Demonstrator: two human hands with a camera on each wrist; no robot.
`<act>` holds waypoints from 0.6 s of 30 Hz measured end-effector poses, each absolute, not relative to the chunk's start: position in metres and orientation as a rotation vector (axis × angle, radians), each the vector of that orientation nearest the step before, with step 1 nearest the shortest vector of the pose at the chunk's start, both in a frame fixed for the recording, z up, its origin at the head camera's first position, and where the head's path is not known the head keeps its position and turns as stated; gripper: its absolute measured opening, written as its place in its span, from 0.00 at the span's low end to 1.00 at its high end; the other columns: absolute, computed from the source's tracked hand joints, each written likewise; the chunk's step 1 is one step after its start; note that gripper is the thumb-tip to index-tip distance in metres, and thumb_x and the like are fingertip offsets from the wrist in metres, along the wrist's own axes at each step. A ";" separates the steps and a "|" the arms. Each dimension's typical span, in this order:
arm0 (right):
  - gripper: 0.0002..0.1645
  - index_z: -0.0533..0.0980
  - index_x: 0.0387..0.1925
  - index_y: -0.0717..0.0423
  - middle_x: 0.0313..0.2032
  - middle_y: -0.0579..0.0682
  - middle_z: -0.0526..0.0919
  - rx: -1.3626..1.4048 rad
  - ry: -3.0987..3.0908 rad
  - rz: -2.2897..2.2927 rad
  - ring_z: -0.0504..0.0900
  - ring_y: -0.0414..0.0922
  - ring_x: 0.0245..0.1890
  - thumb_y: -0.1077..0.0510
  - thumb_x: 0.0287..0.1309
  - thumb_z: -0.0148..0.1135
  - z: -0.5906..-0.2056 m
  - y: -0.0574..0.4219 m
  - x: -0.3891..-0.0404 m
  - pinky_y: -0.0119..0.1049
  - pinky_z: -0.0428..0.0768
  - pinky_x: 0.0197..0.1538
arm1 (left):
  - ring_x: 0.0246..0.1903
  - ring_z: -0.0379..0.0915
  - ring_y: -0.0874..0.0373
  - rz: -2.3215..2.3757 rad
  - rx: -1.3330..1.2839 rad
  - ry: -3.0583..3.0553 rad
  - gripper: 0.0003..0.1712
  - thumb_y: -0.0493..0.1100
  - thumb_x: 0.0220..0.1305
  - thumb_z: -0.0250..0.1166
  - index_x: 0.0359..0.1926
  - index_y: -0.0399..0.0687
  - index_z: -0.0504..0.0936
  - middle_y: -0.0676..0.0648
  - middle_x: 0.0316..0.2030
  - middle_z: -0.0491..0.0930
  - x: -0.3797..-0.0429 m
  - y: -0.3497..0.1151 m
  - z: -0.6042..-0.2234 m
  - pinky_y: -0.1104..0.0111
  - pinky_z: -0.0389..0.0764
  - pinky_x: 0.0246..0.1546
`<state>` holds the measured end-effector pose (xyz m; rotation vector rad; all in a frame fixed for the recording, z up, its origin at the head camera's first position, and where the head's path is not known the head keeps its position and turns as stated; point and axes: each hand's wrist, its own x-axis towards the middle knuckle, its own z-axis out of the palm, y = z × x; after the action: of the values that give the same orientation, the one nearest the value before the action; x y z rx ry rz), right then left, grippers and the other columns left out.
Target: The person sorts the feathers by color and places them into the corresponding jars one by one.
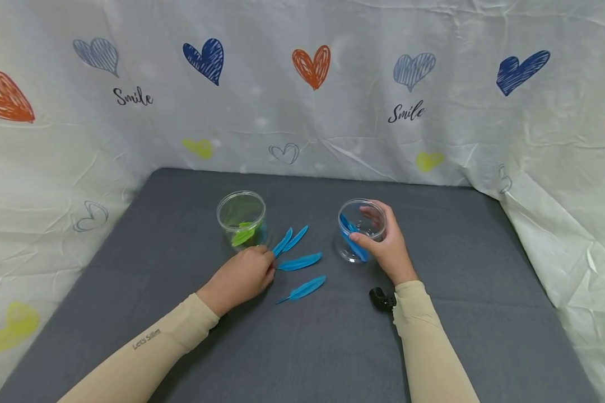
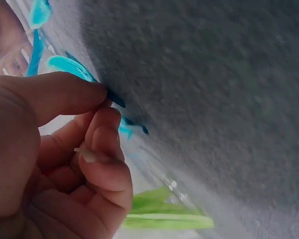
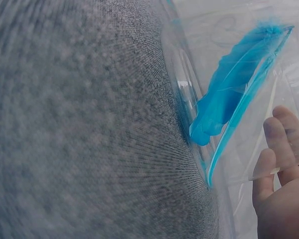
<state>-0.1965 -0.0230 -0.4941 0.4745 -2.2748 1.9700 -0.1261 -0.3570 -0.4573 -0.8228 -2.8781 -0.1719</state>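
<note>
In the head view my left hand (image 1: pixel 243 278) is low over the cloth, beside a clear plastic cup (image 1: pixel 223 208) with green feathers (image 1: pixel 243 235) inside. Its thumb and forefinger pinch the dark quill of a blue feather (image 2: pixel 116 96), as the left wrist view shows. Two blue feathers fan out past the fingertips; which one is pinched I cannot tell. My right hand (image 1: pixel 394 246) grips a second clear cup (image 1: pixel 340 221) by its side, thumb in front and fingers behind. Blue feathers (image 3: pixel 234 79) lean inside that cup.
Between the cups, one blue feather (image 1: pixel 300 262) lies near my left fingers and another blue feather (image 1: pixel 307 287) lies closer to me. Dark grey cloth (image 1: pixel 322 352) covers the table. A white curtain (image 1: pixel 262 106) printed with hearts stands behind and at both sides.
</note>
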 end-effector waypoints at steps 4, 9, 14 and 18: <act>0.49 0.63 0.79 0.39 0.73 0.48 0.76 0.473 -2.271 1.967 0.71 0.48 0.78 0.51 0.63 0.80 -0.494 -0.023 -0.197 0.52 0.62 0.85 | 0.23 0.65 0.62 -0.263 -0.766 -2.934 0.12 0.35 0.69 0.68 0.27 0.47 0.80 0.52 0.24 0.71 -0.125 -0.355 -0.458 0.69 0.74 0.26; 0.49 0.63 0.79 0.40 0.73 0.51 0.76 0.485 -2.258 1.979 0.71 0.49 0.78 0.52 0.63 0.80 -0.494 -0.023 -0.197 0.51 0.62 0.85 | 0.22 0.65 0.63 -0.304 -0.694 -2.964 0.13 0.36 0.65 0.68 0.24 0.50 0.78 0.53 0.23 0.72 -0.123 -0.352 -0.459 0.69 0.71 0.22; 0.49 0.63 0.79 0.40 0.74 0.51 0.75 0.487 -2.257 1.992 0.71 0.49 0.78 0.53 0.63 0.80 -0.494 -0.023 -0.197 0.51 0.62 0.85 | 0.20 0.65 0.63 -0.299 -0.653 -2.943 0.13 0.37 0.62 0.70 0.22 0.53 0.78 0.55 0.21 0.71 -0.122 -0.349 -0.458 0.69 0.69 0.20; 0.49 0.63 0.78 0.39 0.74 0.51 0.76 0.484 -2.261 1.987 0.71 0.49 0.78 0.52 0.63 0.80 -0.494 -0.023 -0.197 0.51 0.62 0.85 | 0.19 0.63 0.64 -0.318 -0.658 -2.904 0.14 0.36 0.60 0.70 0.21 0.53 0.78 0.56 0.19 0.69 -0.123 -0.345 -0.453 0.70 0.68 0.20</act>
<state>-0.1966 -0.0231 -0.4944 0.4837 -2.2607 1.9871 -0.1232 -0.3455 -0.4530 -0.6582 -2.9037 -0.3178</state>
